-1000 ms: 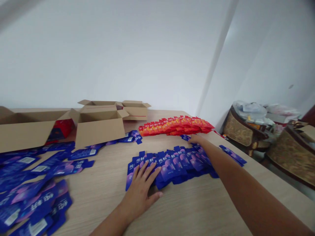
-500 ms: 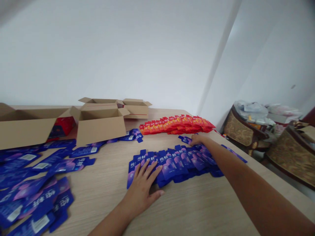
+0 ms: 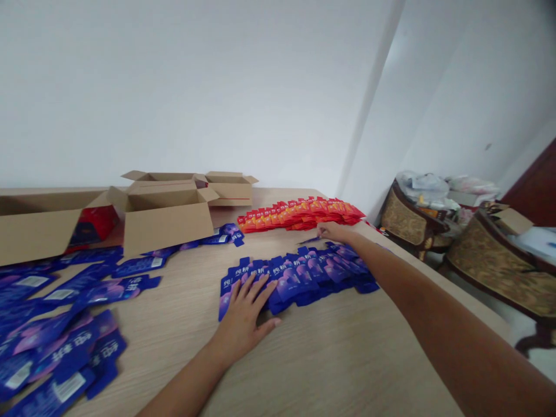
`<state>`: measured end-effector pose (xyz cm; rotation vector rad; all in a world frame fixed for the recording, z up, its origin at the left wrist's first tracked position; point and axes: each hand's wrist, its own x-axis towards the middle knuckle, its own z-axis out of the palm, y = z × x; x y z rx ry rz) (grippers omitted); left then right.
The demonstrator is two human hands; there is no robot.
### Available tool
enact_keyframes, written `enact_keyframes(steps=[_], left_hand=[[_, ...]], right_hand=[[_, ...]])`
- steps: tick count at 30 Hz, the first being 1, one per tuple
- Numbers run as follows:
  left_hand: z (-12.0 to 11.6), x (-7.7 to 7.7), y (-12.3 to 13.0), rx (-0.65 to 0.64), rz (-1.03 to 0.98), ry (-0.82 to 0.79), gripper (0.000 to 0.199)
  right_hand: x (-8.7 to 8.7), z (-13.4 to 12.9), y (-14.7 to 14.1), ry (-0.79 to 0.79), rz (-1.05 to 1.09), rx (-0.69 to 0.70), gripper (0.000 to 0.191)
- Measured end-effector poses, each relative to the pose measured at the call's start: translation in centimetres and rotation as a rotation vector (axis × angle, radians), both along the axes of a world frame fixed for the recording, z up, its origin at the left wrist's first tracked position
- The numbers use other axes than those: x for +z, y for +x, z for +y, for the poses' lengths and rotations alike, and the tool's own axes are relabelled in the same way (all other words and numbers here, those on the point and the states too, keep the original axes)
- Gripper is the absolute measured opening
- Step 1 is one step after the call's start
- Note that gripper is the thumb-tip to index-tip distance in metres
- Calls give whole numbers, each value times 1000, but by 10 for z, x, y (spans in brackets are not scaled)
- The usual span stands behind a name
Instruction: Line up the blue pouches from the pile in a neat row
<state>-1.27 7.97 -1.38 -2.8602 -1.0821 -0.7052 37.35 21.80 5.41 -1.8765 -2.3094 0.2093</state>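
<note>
A row of overlapping blue-purple packets [image 3: 304,275] lies across the middle of the table. My left hand [image 3: 249,310] rests with spread fingers on the row's left end. Beyond the row's far side, my right hand [image 3: 330,231] pinches a single blue packet [image 3: 310,240], seen nearly edge-on just above the table. Behind that hand is a fanned row of red and orange packets [image 3: 295,214]. On the left lies a loose heap of blue packets [image 3: 65,347], some with barcodes showing.
Open cardboard boxes [image 3: 167,226] stand along the back left of the table [image 3: 339,359], one with a red box [image 3: 96,223] beside it. Patterned chairs [image 3: 403,217] holding plastic bags and other items stand beyond the right edge.
My right hand has lifted the blue packet from the far side of the row and tilted it edge-on. My left hand stays on the row. The view has shifted slightly to the right.
</note>
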Motion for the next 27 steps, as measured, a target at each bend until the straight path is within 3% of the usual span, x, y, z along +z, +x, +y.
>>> enact_keyframes(steps=[7, 12, 16, 19, 23, 27], left_hand=[[1, -5, 1, 15, -12, 23, 66], [1, -4, 0, 5, -11, 34, 66], [0, -2, 0, 9, 4, 24, 66], [0, -2, 0, 8, 8, 21, 66], [0, -2, 0, 2, -2, 27, 67], [1, -4, 1, 3, -7, 11, 66]], right_hand=[[23, -29, 3, 79, -28, -86, 27], [8, -29, 5, -18, -158, -256, 24], [-13, -18, 3, -108, -219, -388, 52], [-22, -13, 1, -160, -234, -434, 63], [-20, -16, -1, -152, -254, -442, 68], [-5, -28, 0, -86, -289, -446, 56]])
